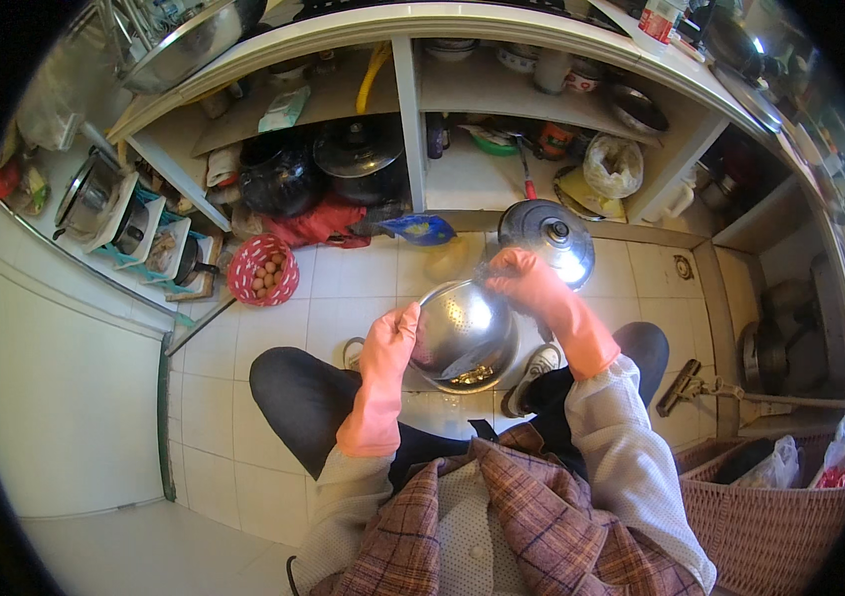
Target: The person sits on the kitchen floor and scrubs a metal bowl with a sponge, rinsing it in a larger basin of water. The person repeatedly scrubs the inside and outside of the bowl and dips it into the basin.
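My left hand [390,339], in an orange rubber glove, grips the left rim of a shiny perforated metal colander [467,316]. The colander is tilted over a metal basin [515,350] between my feet, and golden glints show at the near side. My right hand [519,276], gloved the same way, is closed at the colander's far right edge on a small grey mesh scouring pad [480,273], largely covered by the fingers. Just beyond that hand is a round metal pot lid [553,238] with a black knob.
Open cabinet shelves [474,175] hold pots and bowls ahead. A red-patterned basket [262,270] of eggs stands on the floor tiles at left, near a blue bag [418,229]. A squeegee-like tool [679,389] and a wicker basket [772,514] are at right.
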### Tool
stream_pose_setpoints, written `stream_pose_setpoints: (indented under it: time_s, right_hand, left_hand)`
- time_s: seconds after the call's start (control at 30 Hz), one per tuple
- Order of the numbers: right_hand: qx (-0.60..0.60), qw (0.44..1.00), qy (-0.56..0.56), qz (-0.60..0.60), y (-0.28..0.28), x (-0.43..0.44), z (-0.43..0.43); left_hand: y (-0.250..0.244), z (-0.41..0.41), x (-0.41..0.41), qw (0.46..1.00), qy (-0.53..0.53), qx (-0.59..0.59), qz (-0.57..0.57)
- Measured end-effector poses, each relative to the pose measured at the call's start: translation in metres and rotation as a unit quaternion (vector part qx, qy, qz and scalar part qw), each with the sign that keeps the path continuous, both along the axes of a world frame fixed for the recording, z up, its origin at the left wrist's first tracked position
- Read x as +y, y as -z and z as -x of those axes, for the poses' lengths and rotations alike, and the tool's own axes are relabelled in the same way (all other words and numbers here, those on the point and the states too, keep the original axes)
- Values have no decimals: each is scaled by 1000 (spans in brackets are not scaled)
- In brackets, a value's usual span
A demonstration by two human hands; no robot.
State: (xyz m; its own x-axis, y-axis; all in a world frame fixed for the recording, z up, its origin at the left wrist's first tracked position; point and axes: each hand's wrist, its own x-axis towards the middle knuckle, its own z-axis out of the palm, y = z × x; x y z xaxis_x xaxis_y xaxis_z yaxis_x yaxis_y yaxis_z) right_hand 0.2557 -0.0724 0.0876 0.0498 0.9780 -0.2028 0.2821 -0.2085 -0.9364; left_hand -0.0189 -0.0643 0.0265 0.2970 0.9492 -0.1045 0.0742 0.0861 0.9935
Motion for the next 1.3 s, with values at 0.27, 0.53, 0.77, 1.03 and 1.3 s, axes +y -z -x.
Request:
stream_pose_setpoints:
  time_s: [0.27, 0.53, 0.77, 1.03, 1.3]
  right_hand:
    - [-270, 934, -192, -134, -26, 0, 30]
    - [18, 990, -138, -17, -16, 0, 31]
    - [125, 985, -114, 33, 7, 0, -8]
    - [68, 982, -157, 81, -39, -15, -1]
    - [-240, 946, -216, 16, -71, 16, 49]
  left_hand:
    - [6, -4, -9, 993, -9, 76, -86]
    - [-8, -7, -14, 994, -16, 58, -91]
    - [-3, 1, -7, 998, 20, 32, -56]
    - [-49, 2, 15, 981, 97, 134, -99]
    - [-65, -20, 60, 916, 185, 256, -247]
